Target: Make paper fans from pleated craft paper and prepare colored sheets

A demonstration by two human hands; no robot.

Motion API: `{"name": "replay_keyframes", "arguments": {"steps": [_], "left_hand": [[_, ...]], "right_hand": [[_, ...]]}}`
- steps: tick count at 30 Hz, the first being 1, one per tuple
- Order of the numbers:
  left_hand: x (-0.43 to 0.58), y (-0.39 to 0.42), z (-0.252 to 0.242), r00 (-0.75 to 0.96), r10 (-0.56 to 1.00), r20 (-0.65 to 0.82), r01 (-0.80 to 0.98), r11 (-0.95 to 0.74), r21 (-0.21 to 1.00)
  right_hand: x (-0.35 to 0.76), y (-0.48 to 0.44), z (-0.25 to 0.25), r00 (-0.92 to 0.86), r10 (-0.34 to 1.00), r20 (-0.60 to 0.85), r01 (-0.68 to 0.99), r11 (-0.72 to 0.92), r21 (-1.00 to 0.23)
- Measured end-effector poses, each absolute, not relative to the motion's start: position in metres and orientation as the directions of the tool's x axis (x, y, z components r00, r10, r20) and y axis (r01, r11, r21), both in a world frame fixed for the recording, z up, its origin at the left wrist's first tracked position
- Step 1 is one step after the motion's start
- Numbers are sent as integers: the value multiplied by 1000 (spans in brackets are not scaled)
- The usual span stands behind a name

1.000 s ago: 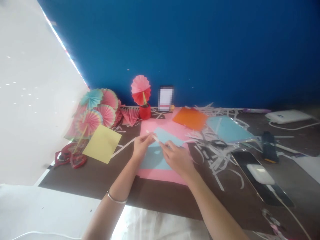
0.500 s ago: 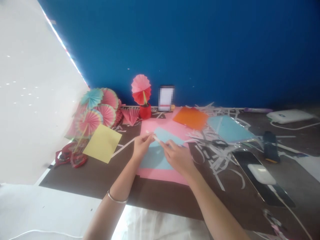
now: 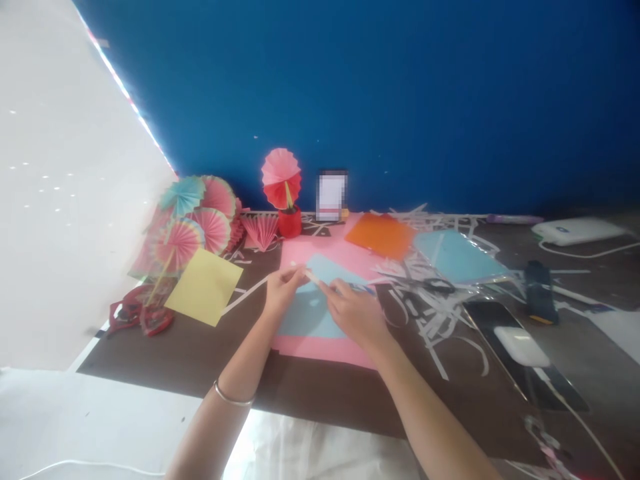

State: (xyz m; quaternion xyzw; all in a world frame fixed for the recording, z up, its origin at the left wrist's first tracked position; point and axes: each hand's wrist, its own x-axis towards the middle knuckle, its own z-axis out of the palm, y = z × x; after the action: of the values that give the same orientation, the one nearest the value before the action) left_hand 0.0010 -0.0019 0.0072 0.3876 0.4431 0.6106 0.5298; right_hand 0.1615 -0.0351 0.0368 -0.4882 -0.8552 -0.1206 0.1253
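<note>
My left hand (image 3: 286,285) is closed in a pinch on one end of a thin whitish paper strip (image 3: 313,276). The fingers of my right hand (image 3: 350,310) grip the strip's other end, so it spans the short gap between both hands. Whether the strip is flat or rolled is too blurred to tell. Below the hands lies a light blue paper sheet (image 3: 310,320) on top of a pink sheet (image 3: 320,348). A small pale spot shows on the blue sheet.
Pleated paper fans (image 3: 181,243), a yellow square (image 3: 206,287) and red-handled scissors (image 3: 143,313) lie left. A red pot (image 3: 290,223) holds a paper flower (image 3: 281,175). White paper strips (image 3: 433,317), orange paper (image 3: 381,235) and a phone (image 3: 493,333) are right.
Both hands keep nearly the same pose on the strip. The whole view has shifted very slightly, and a pale spot now shows on the blue sheet beneath the hands.
</note>
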Motion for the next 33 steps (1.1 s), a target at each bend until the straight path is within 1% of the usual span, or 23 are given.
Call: {"name": "replay_keyframes", "arguments": {"steps": [4,7,14,19,26,30,33], "left_hand": [[4,-2,8,-167,984,-59,-387,-10,922],[7,-4,10,-182,981,-65,-415,-17,910],[12,-8,11,-171,985,-38,-380,-31,924],[11,-7,10,-245,970,-9,-358,-82,930],[15,-5,11,-216,974,-62,-503,-56,862],[17,-8,12,-123,992,-32,-452,-28,892],[18,-10,13,-116,993,-4,-379,-41,925]], "right_hand": [[161,-36,37,-498,802,331,861,502,78],[161,-35,35,-497,801,333,860,507,65],[162,-33,29,-492,793,359,851,526,4],[161,-34,31,-490,794,359,849,528,-8],[160,-34,28,-475,779,408,841,539,-51],[161,-34,26,-449,786,425,842,531,-91],[160,-34,26,-440,790,428,844,526,-104]]}}
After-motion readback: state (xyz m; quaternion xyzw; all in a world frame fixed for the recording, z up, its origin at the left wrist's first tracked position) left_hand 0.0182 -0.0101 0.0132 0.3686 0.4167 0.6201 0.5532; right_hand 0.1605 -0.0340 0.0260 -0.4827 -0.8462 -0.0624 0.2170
